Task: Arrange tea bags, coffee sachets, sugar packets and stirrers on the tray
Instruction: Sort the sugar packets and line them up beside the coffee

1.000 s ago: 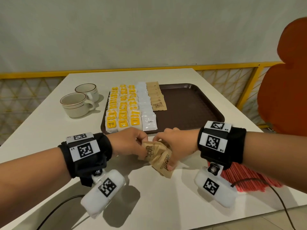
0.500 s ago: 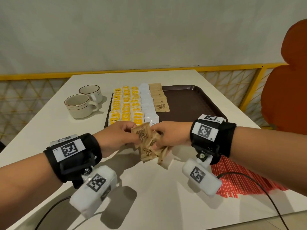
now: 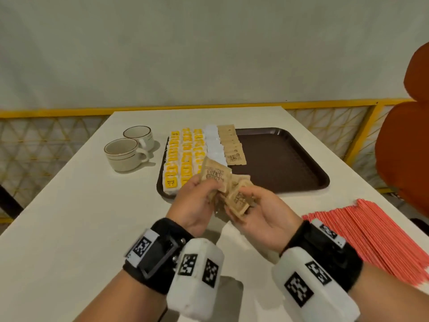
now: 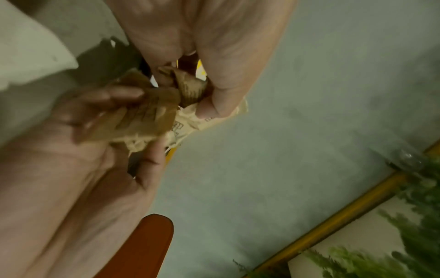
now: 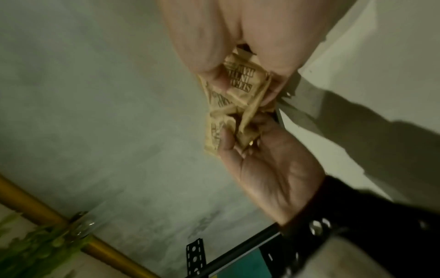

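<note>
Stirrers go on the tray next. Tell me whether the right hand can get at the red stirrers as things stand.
Probably not yet: the right hand is full, sharing a grip on brown sugar packets with the left hand. The red stirrers lie uncovered on the table beside its wrist.

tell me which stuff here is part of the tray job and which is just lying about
Part of the job:
- tray
- yellow tea bags
- white sachets
- brown packets in both hands
- red stirrers

Just lying about:
- two cups
- orange chair
</note>
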Demonstrator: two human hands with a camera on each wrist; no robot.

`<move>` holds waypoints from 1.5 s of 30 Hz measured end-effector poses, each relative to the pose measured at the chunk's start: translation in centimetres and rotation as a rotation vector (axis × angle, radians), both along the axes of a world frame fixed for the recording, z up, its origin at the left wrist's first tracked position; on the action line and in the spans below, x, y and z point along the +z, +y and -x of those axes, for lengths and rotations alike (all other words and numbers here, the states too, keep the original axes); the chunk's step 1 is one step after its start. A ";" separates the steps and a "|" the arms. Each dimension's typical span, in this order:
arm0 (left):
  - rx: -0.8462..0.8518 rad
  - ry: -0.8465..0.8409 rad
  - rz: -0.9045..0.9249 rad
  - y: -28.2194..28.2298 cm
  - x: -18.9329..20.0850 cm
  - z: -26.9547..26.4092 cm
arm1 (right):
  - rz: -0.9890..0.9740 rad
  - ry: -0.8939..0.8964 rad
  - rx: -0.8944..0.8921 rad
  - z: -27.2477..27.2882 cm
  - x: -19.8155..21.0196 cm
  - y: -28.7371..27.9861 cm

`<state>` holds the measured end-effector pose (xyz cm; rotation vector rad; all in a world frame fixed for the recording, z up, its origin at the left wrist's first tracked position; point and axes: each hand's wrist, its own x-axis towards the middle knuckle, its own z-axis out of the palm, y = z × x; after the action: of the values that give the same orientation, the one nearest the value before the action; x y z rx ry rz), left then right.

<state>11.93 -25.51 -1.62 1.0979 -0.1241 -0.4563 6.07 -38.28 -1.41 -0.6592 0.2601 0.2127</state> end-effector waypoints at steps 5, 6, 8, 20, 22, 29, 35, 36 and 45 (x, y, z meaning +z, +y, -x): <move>-0.027 0.115 0.016 -0.3 -0.7 0.4 | 0.100 -0.173 0.086 0.6 -1.4 1.8; -0.030 0.130 0.027 -0.2 -0.9 0.4 | 0.157 -0.168 0.063 0.4 -1.9 2.0; -0.029 0.136 0.034 0.0 -1.4 0.2 | 0.194 -0.132 0.009 -0.1 -2.0 2.1; 0.022 -0.056 -0.014 0.7 -2.5 0.0 | 0.286 0.000 -0.133 -1.6 -1.4 0.4; 0.040 -0.034 0.017 0.8 -2.5 -0.3 | 0.328 -0.018 -0.163 -1.6 -1.4 -0.1; 0.063 -0.074 -0.078 1.2 -2.8 -0.6 | 0.404 -0.057 -0.163 -1.6 0.4 -2.6; 0.097 -0.166 -0.174 1.2 -2.8 -0.8 | 0.553 -0.115 0.123 -1.2 0.6 -1.8; 0.115 -0.158 -0.164 1.2 -2.8 -0.9 | 0.549 -0.128 0.107 -1.3 0.6 -1.7; 0.067 -0.101 -0.034 0.9 -2.0 -0.3 | 0.405 -0.185 0.068 -2.3 1.1 -0.5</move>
<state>12.25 -24.57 -3.59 1.1549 -0.1683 -0.3440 8.36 -38.80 -0.33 -1.0841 0.1014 0.1634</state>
